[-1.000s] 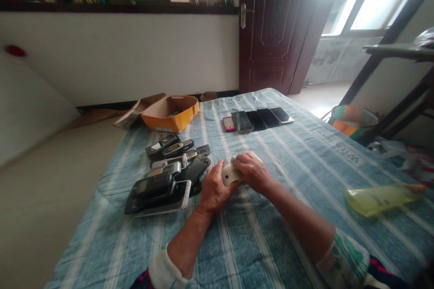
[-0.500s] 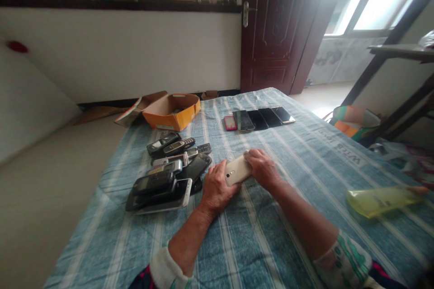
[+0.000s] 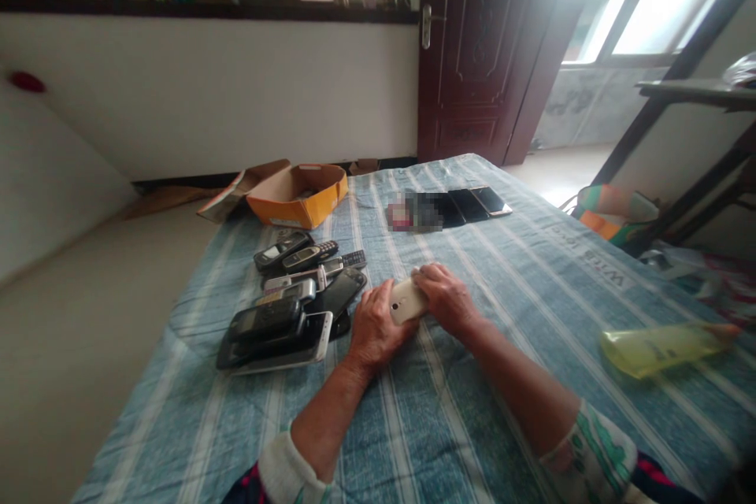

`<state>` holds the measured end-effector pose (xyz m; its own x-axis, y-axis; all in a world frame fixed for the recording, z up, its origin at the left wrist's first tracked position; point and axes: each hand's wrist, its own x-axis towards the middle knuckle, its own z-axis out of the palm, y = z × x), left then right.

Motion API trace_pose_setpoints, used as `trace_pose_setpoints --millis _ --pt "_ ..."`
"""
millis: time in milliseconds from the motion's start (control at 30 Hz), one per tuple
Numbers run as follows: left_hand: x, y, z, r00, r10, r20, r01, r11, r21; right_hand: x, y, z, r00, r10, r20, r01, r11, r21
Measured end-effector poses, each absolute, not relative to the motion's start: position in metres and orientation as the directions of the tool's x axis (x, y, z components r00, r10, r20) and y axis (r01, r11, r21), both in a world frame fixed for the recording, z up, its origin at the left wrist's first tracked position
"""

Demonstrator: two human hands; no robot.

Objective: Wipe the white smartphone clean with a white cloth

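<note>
A pale gold smartphone (image 3: 407, 302) is between my hands, its back with a round camera lens turned up. My left hand (image 3: 378, 331) grips its left end, fingers closed along the edge. On the other end, my right hand (image 3: 447, 298) is closed over the phone, covering part of its back. Left of my left hand lies a pile of old phones, among them a black phone (image 3: 265, 320), a white-edged smartphone (image 3: 322, 339) and a keypad phone (image 3: 310, 254). Farther off, several dark smartphones (image 3: 466, 205) lie in a row; the row's left end is blurred out.
An open orange cardboard box (image 3: 301, 209) stands at the far left of the striped blue cloth (image 3: 413, 441). A yellow plastic pouch (image 3: 655, 349) lies at the right. Beyond the cloth are a brown door (image 3: 478, 47) and, at the right, a shelf (image 3: 691, 90).
My right hand has slid left along the phone and now covers more of its back. My left hand keeps its grip. The pile has not changed.
</note>
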<state>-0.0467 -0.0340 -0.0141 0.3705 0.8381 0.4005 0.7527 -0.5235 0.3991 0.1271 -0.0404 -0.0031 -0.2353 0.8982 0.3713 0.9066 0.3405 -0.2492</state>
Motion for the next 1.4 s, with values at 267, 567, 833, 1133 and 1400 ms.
trace_pose_setpoints --millis 267,567,833,1133,1400 --pt "-0.047 -0.034 -0.016 0.369 0.832 0.413 0.747 -0.531 0.401 0.114 -0.028 0.000 -0.374 0.887 0.272 0.878 0.433 -0.206" --pt "-0.047 -0.035 -0.012 0.369 0.847 0.383 0.757 -0.513 0.405 0.158 -0.026 -0.004 0.009 0.982 0.187 0.947 0.052 -0.318" --pt "-0.047 -0.035 -0.014 0.388 0.819 0.422 0.760 -0.543 0.357 0.165 -0.037 -0.008 0.091 0.966 0.243 0.905 0.022 -0.426" --pt "-0.047 -0.036 -0.014 0.397 0.814 0.423 0.764 -0.549 0.339 0.161 -0.062 0.016 -0.056 0.997 0.062 0.965 0.070 -0.254" --pt "-0.047 -0.036 -0.011 0.399 0.820 0.409 0.771 -0.542 0.334 0.149 -0.072 0.024 -0.092 0.996 0.022 0.984 0.094 -0.150"
